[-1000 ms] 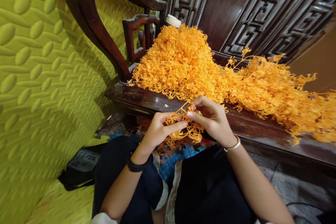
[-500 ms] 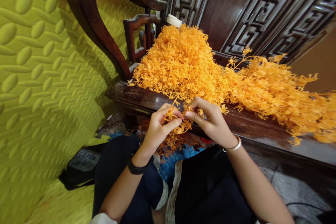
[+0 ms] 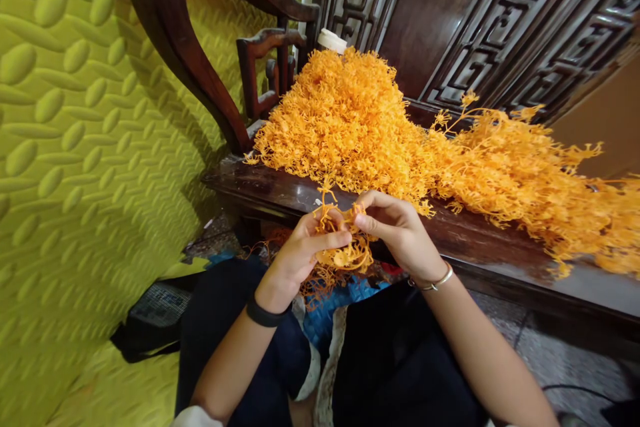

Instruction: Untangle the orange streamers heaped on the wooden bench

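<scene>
Before the dark wooden bench [image 3: 260, 183], the tip of the branching orange plastic-looking sprig [image 3: 346, 256] has been moved leftward. Between the left hand [image 3: 299, 252] and the right hand [image 3: 400, 233], the sprig is pinched by both.

Both your forearms reach forward and slant inward, the left arm [image 3: 233, 360] and the right arm [image 3: 483, 340] bringing your hands close together in front of you. Your left hand [image 3: 300, 253] has its thumb stretched toward the right one, fingers curled; your right hand [image 3: 403, 233] pinches with thumb and forefinger.
</scene>
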`<state>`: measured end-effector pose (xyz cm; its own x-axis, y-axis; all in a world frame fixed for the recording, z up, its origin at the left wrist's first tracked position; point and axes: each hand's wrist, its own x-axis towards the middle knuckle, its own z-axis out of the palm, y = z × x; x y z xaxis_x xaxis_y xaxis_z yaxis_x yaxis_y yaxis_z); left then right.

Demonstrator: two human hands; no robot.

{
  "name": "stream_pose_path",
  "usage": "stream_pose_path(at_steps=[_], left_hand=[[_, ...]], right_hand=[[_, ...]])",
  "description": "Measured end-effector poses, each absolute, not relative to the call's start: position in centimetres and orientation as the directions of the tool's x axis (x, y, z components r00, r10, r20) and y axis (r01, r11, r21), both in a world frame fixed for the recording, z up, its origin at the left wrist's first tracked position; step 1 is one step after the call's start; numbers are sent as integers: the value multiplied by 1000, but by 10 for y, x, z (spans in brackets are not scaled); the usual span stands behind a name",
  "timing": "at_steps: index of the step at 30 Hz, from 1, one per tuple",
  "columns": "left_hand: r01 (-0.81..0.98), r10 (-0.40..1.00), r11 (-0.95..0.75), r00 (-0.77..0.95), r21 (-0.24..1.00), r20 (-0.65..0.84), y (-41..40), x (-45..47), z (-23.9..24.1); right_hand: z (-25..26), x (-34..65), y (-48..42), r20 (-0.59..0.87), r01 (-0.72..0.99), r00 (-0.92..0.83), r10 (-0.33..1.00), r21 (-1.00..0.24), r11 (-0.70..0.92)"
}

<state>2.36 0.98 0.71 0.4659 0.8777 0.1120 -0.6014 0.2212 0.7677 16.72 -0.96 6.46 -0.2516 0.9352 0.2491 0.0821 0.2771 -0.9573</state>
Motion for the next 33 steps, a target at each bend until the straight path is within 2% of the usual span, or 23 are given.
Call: stream_pose_path(at_steps=[6, 9, 16, 24, 29, 33], left_hand=[[-625, 913, 209, 401, 752, 80, 7, 28, 9], [-647, 894, 229, 435, 727, 106, 7, 28, 9], [-590, 870, 229, 481, 774, 110, 10, 24, 7], [-578, 903, 241, 428, 780, 37, 8, 31, 4], [-727, 943, 243, 333, 642, 20, 10, 24, 6], [-768, 959, 197, 281, 610, 45, 13, 21, 7]], right_hand=[[63, 172, -6, 237, 75, -208, 949, -963, 257], [63, 172, -7, 215, 34, -237, 947, -973, 230], [62, 166, -11, 105, -77, -357, 928, -994, 83], [54, 157, -13, 18, -149, -331, 944, -988, -34], [61, 161, -10, 146, -209, -304, 941, -974, 83], [69, 180, -3, 333, 10, -95, 938, -942, 336]])
